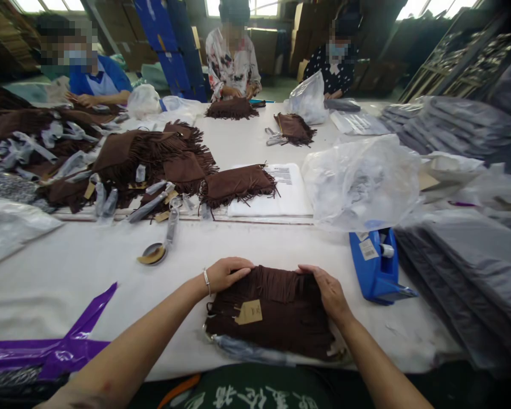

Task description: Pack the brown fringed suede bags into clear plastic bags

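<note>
A dark brown fringed bag (pixel 276 321) lies flat on the white table directly before me, with a tan paper tag (pixel 249 312) on it. Along its near edge runs a strip wrapped in clear plastic (pixel 251 349). My left hand (pixel 230 275) is closed on the far left corner, thumb on top and fingers along the far edge. At the far right corner my right hand (pixel 330 292) holds the bag's side, its fingers reaching over the edge; its thumb is hidden.
A blue tape dispenser (pixel 372 261) stands to the right, beside stacked grey plastic bags (pixel 464 267). Purple tape (pixel 68 341) and a small round dish (pixel 153 254) are at left. Beyond are piled brown fringed bags (pixel 153 159), a clear plastic bag (pixel 361 182) and several people seated opposite.
</note>
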A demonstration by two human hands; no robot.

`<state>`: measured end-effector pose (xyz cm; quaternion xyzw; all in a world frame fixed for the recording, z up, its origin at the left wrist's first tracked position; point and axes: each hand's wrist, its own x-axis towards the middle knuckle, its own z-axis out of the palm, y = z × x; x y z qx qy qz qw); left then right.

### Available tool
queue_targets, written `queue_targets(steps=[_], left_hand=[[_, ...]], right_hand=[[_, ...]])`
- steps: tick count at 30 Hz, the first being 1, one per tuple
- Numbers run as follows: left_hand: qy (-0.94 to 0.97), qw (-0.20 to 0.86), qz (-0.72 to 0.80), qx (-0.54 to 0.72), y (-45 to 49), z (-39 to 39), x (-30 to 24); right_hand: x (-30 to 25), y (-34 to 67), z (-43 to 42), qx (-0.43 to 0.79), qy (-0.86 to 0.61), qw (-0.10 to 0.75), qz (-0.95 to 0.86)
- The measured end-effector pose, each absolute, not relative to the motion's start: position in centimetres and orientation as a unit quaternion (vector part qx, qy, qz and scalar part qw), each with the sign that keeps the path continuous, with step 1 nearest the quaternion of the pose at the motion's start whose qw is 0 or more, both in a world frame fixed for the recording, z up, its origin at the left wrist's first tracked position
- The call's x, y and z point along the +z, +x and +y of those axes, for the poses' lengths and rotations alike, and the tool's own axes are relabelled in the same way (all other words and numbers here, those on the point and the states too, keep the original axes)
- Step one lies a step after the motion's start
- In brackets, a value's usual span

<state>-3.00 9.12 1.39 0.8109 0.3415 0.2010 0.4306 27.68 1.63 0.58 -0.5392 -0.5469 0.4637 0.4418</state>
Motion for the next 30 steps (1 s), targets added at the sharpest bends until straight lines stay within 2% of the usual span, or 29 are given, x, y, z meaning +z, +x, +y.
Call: queue_targets(steps=[3, 8, 12, 15, 17, 20, 23, 25, 30], left_hand=[[0.816, 0.397, 0.369, 0.203, -4.5, 7.2, 1.6], [0.873, 0.263, 0.369, 0.182, -2.6, 6.0, 2.2], [0.916, 0.238, 0.304, 0.106, 1.2, 4.9, 2.5], [0.929, 0.235, 0.274, 0.078, 2.4, 3.7, 2.2], [0.932, 0.231, 0.269, 0.077, 2.2, 3.1, 2.2], [0.934, 0.233, 0.258, 0.082, 1.6, 2.6, 2.4], [0.934, 0.236, 0.253, 0.090, 1.5, 2.2, 2.8], [0.930, 0.238, 0.263, 0.097, 1.7, 1.7, 3.1], [0.910, 0.233, 0.272, 0.207, 0.2, 0.1, 4.4]], right_hand=[[0.8, 27.1, 0.8, 0.371, -0.497, 0.414, -0.667], [0.8, 27.1, 0.0, 0.211, -0.420, 0.254, -0.845], [1.0, 26.7, -2.1, 0.193, -0.437, 0.172, -0.862], [1.4, 26.5, -4.1, 0.235, -0.437, 0.175, -0.851], [1.9, 26.7, -5.0, 0.276, -0.427, 0.210, -0.835], [3.3, 27.4, -4.5, 0.310, -0.439, 0.323, -0.779], [4.6, 27.4, -2.0, 0.285, -0.481, 0.411, -0.720], [4.8, 26.6, -0.1, 0.263, -0.495, 0.396, -0.728], [1.7, 22.8, 0.3, 0.236, -0.460, 0.221, -0.827]])
